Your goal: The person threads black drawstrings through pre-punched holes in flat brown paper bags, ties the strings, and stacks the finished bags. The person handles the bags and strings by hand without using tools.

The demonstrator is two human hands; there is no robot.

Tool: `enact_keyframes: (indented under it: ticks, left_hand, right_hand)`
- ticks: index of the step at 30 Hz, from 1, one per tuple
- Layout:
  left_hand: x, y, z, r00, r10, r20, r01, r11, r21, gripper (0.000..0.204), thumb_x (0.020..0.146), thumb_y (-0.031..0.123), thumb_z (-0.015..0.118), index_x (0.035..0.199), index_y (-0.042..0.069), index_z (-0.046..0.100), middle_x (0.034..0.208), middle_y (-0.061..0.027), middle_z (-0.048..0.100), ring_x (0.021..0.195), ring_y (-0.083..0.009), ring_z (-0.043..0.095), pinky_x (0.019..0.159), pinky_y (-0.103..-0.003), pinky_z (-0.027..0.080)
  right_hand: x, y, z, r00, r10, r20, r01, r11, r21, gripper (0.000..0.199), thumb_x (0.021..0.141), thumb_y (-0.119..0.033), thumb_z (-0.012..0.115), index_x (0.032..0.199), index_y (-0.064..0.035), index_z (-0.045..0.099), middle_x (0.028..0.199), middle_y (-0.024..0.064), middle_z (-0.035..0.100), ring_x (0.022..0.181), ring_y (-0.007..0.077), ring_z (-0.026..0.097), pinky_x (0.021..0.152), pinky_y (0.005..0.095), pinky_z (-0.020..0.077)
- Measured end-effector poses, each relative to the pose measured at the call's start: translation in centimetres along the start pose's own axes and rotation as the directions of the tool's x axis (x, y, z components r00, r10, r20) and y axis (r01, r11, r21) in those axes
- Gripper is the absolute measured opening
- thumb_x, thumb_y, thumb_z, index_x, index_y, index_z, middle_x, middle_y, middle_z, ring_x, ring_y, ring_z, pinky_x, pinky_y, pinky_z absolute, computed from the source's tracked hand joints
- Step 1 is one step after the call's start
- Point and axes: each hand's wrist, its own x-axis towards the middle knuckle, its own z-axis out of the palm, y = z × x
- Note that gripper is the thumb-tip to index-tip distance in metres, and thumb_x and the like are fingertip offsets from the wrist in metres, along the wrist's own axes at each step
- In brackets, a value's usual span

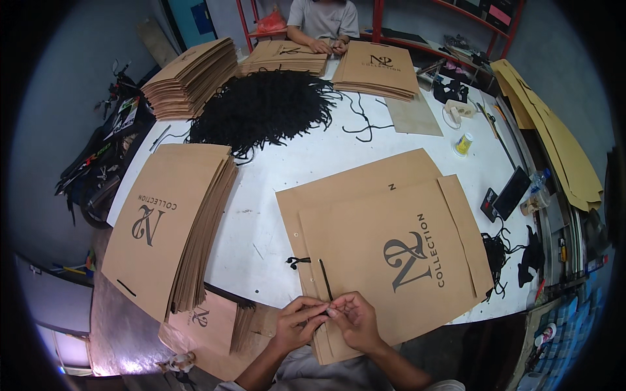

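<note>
A flat brown paper bag (358, 241) with dark print lies in front of me, over another bag (365, 179) that shows past its far edge. Along its left edge are punched holes, and a black cord (326, 277) runs from one of them toward me. My left hand (300, 324) and my right hand (354, 320) meet at the near end of this cord, fingertips pinched together. What exactly lies between the tips is partly hidden by the fingers. Beside the bag's left edge, a knotted black cord (298, 261) sticks out over the white table (251, 221).
A big heap of black cords (261, 107) lies across the table. Stacks of paper bags stand at left (169, 208), far left (189, 72) and far right (378, 65). A co-worker (323, 23) sits opposite. At right are a cup (463, 144) and a phone (512, 193).
</note>
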Motion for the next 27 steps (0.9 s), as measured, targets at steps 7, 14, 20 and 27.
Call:
enact_keyframes:
  ticks: [7,14,20,27]
  left_hand:
    - [-0.2,0.7,-1.6,0.958,-0.261,0.120,0.272,0.959,-0.084,0.016,0.093,-0.007,0.068,0.108,-0.004,0.074,0.106,-0.0159,0.073,0.095,-0.0195,0.072,0.080,-0.030,0.059]
    - [-1.1,1.5,-2.7,0.983,-0.178,0.034,0.176,0.890,-0.422,0.012,0.095,-0.006,0.067,0.105,-0.007,0.073,0.107,-0.0180,0.074,0.097,-0.0189,0.072,0.083,-0.029,0.059]
    - [-2.2,3.7,-4.8,0.995,-0.006,0.100,0.031,0.967,-0.252,0.007,0.092,-0.009,0.067,0.090,-0.006,0.073,0.100,-0.0219,0.073,0.090,-0.0259,0.074,0.076,-0.034,0.062]
    - [-1.7,0.5,-4.9,0.974,-0.228,-0.008,0.220,0.950,-0.223,0.010,0.094,-0.006,0.067,0.103,-0.006,0.072,0.097,-0.0185,0.073,0.086,-0.0206,0.072,0.075,-0.032,0.060]
  right_hand:
    - [0.0,-1.1,-0.5,1.000,0.002,-0.016,-0.002,1.000,0.028,0.016,0.097,0.006,0.064,0.111,0.0031,0.059,0.101,0.0080,0.066,0.091,0.0112,0.066,0.079,0.0246,0.0549]
    - [0.3,-3.6,1.7,0.941,-0.209,0.266,0.335,0.682,-0.650,0.008,0.087,-0.001,0.073,0.094,-0.0003,0.069,0.090,0.0098,0.060,0.082,0.0206,0.066,0.072,0.0304,0.0539]
    - [0.6,-2.2,1.7,0.832,-0.387,0.397,0.536,0.379,-0.754,0.017,0.078,0.003,0.074,0.095,-0.0008,0.071,0.092,0.0128,0.059,0.079,0.0310,0.064,0.068,0.0374,0.0548]
    - [3.1,-8.1,-1.6,0.873,-0.023,0.487,0.418,0.549,-0.724,0.046,0.090,-0.025,0.076,0.127,-0.0023,0.064,0.116,0.0170,0.063,0.108,0.0368,0.063,0.092,0.0433,0.0530]
